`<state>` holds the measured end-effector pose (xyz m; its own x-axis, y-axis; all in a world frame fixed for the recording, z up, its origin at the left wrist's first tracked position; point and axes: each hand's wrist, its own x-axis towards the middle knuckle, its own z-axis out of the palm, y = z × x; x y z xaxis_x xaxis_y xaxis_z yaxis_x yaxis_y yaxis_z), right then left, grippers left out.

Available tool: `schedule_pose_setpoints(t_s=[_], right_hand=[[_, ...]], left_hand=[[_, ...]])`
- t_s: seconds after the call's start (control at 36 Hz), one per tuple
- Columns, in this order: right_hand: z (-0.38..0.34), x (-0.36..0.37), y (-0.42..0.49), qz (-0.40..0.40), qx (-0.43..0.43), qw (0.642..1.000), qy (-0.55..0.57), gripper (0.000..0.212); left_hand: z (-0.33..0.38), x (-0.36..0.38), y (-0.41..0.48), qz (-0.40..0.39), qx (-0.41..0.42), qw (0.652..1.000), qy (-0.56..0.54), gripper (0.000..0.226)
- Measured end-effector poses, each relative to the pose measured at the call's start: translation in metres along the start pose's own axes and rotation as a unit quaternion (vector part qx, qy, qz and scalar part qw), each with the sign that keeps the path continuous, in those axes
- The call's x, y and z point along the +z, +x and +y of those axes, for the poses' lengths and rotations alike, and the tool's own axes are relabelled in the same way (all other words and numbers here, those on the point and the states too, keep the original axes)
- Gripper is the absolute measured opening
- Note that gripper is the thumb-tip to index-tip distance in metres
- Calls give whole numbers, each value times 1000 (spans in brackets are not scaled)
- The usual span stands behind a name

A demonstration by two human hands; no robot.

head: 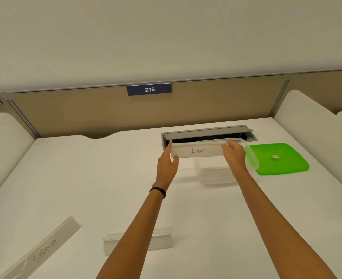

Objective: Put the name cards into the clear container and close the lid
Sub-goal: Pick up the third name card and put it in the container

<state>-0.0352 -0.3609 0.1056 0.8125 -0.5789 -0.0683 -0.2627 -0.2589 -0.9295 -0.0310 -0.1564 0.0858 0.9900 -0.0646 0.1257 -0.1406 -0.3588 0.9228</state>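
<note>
A white name card marked "LION" [197, 151] is held level over the clear container [216, 172], which stands lidless on the white desk. My left hand [167, 164] pinches the card's left end and my right hand [234, 156] holds its right end, above the container's rim. The green lid [279, 159] lies flat on the desk just right of the container. A folded card marked "SIGMA" [43, 250] lies at the near left. Another white folded card [158, 240] stands near the front, partly hidden behind my left forearm.
An open grey cable hatch [208, 133] is set in the desk right behind the container. A beige partition with a blue "215" sign [149, 89] closes the back. White rounded side dividers [2, 141] rise at the left and right edges of the desk.
</note>
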Motion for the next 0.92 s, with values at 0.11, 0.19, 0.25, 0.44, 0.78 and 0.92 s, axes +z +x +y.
schedule_pose_setpoints(t_s=[0.11, 0.19, 0.25, 0.44, 0.78, 0.92], right_hand=[[10, -22, 17, 24, 4, 1000, 1, 46], [17, -37, 30, 38, 6, 999, -3, 45], [24, -46, 39, 42, 9, 999, -5, 33], [38, -70, 62, 47, 9, 996, -80, 44], [54, -77, 93, -67, 4, 974, -217, 36], [55, -75, 99, -108, -2, 953, -282, 31]], left_hand=[[11, 32, 5, -21, -1, 1000, 4, 55], [17, 53, 9, -41, -6, 999, 6, 56], [20, 64, 11, -53, -8, 999, 10, 56], [23, 94, 18, -99, -40, 993, 40, 52], [16, 107, 42, -144, -78, 973, 165, 33], [18, 112, 49, -157, -71, 955, 242, 32]])
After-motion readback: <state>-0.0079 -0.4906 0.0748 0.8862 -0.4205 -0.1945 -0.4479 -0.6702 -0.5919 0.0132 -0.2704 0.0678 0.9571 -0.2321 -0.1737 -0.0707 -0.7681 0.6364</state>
